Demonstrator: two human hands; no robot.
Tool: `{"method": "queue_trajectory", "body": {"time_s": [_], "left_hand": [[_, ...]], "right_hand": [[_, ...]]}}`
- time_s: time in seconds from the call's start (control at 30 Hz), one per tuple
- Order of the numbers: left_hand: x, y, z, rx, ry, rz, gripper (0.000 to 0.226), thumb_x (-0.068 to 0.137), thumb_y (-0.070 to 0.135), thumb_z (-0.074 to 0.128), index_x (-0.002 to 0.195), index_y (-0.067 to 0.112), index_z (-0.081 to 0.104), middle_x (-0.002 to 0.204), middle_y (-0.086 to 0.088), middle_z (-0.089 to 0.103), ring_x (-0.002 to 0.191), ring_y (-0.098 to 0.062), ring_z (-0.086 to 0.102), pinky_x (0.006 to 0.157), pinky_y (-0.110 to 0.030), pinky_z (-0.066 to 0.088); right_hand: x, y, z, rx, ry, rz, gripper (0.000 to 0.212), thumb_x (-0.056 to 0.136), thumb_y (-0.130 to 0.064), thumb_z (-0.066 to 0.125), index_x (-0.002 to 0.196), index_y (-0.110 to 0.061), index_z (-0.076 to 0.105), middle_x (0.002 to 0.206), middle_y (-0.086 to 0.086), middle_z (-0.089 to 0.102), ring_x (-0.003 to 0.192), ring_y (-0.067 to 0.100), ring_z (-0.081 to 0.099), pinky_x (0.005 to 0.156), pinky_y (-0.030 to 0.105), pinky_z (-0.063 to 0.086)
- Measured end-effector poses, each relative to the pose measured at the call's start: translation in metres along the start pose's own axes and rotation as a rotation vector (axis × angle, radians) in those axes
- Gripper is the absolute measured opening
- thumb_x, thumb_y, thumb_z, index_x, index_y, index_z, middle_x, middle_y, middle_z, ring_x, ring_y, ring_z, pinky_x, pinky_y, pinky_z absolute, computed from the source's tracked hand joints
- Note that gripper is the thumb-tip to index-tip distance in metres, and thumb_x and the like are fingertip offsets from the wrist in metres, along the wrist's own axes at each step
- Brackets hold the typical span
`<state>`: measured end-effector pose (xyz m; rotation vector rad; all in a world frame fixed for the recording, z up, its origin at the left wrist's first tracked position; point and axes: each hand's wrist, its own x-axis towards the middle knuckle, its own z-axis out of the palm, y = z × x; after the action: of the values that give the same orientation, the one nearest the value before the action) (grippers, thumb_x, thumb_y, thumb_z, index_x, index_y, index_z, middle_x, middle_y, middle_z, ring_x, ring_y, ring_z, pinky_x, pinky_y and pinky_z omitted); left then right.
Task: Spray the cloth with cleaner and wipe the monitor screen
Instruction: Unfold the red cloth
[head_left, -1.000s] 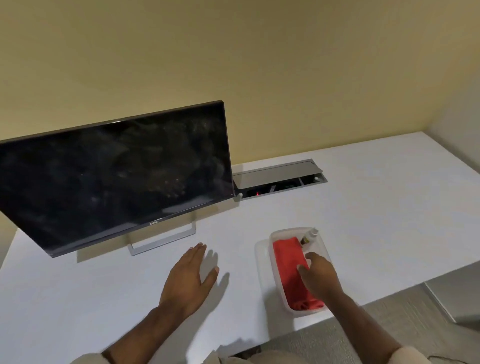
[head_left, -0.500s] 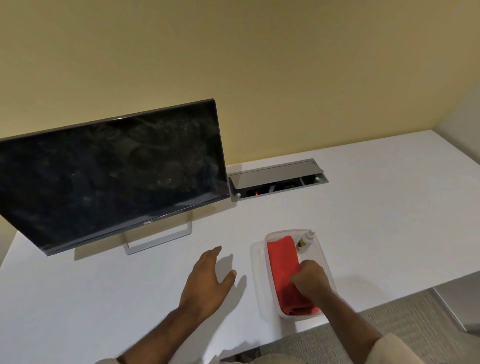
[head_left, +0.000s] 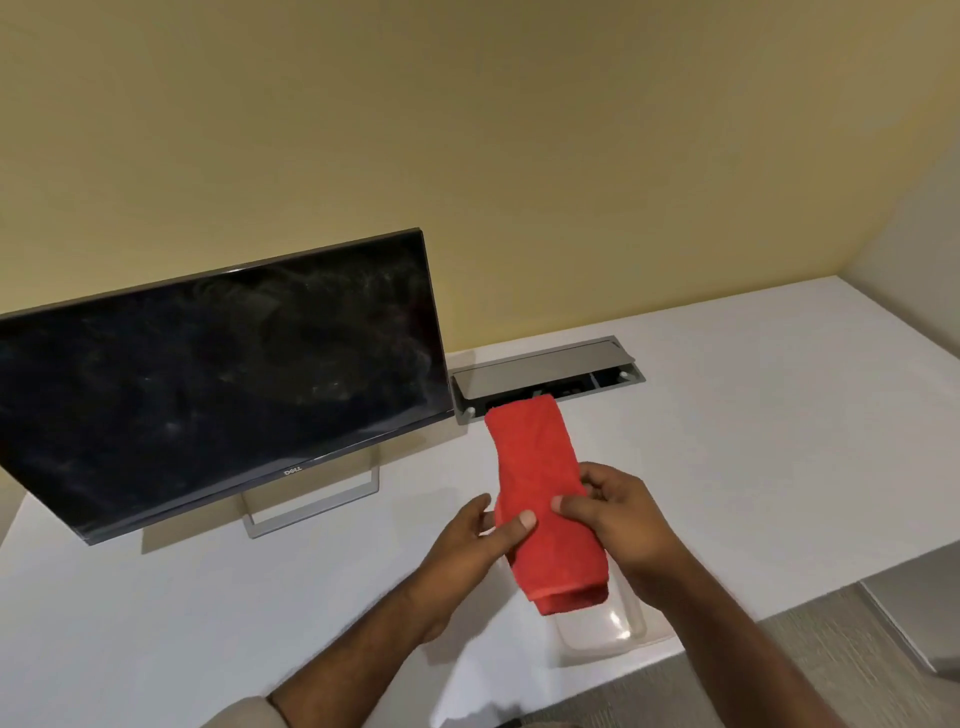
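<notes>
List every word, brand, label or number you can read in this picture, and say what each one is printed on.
"DELL": on the bottom bezel of the monitor, at its centre, just above the stand.
No other text can be read. The red cloth held in both hands, the clear tray, the white desk and the grey cable box set into the desk show no readable marking.

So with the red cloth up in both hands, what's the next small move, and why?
Probably free the right hand to fetch the cleaner, leaving the left hand holding the red cloth. Both hands pinch the cloth above the clear tray; no bottle shows, possibly hidden behind it.
</notes>
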<state>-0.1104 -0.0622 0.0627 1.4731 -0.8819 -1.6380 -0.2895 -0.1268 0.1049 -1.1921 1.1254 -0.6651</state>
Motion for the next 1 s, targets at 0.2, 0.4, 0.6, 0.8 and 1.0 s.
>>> {"method": "queue_trajectory", "body": {"time_s": [0.2, 0.4, 0.6, 0.8, 1.0], "left_hand": [[-0.006, 0.013, -0.018, -0.372, -0.056, 0.067, 0.054, 0.087, 0.038, 0.071, 0.132, 0.010, 0.061, 0.127, -0.015, 0.069, 0.118, -0.033, 0.066, 0.095, -0.042, 0.055], [-0.015, 0.014, -0.046, -0.335, 0.209, 0.211, 0.052, 0.079, 0.023, 0.079, 0.128, 0.018, 0.062, 0.118, -0.009, 0.074, 0.107, -0.031, 0.072, 0.090, -0.048, 0.059], [-0.032, 0.013, -0.064, -0.123, 0.284, 0.298, 0.041, 0.087, 0.033, 0.073, 0.126, 0.029, 0.062, 0.114, 0.005, 0.076, 0.102, -0.017, 0.073, 0.082, -0.029, 0.060], [-0.044, 0.013, -0.079, -0.112, 0.301, 0.248, 0.026, 0.103, 0.026, 0.052, 0.124, 0.024, 0.068, 0.113, 0.000, 0.076, 0.105, -0.020, 0.073, 0.091, -0.037, 0.058], [-0.051, 0.005, -0.108, -0.157, 0.425, 0.182, 0.024, 0.103, 0.015, 0.052, 0.119, 0.018, 0.069, 0.106, -0.002, 0.078, 0.099, -0.022, 0.075, 0.083, -0.035, 0.059]], "right_hand": [[0.009, 0.003, 0.024, 0.252, -0.152, 0.047, 0.032, 0.091, -0.007, 0.064, 0.123, -0.010, 0.064, 0.118, 0.011, 0.072, 0.108, 0.030, 0.069, 0.092, 0.048, 0.055], [0.015, 0.006, 0.055, 0.033, -0.003, 0.029, 0.041, 0.087, -0.016, 0.073, 0.124, -0.023, 0.057, 0.107, 0.007, 0.062, 0.099, 0.026, 0.069, 0.076, 0.037, 0.059], [0.020, 0.005, 0.094, 0.042, -0.038, -0.048, 0.040, 0.092, -0.038, 0.065, 0.130, -0.033, 0.055, 0.117, 0.003, 0.062, 0.108, 0.018, 0.066, 0.092, 0.036, 0.056], [0.022, 0.012, 0.131, 0.241, -0.269, -0.044, 0.039, 0.094, -0.039, 0.063, 0.129, -0.023, 0.061, 0.124, 0.004, 0.069, 0.115, 0.022, 0.066, 0.097, 0.039, 0.052], [0.034, 0.032, 0.141, 0.364, -0.214, 0.079, 0.030, 0.098, -0.013, 0.056, 0.126, -0.021, 0.062, 0.118, 0.008, 0.072, 0.108, 0.028, 0.069, 0.085, 0.038, 0.058]]}}
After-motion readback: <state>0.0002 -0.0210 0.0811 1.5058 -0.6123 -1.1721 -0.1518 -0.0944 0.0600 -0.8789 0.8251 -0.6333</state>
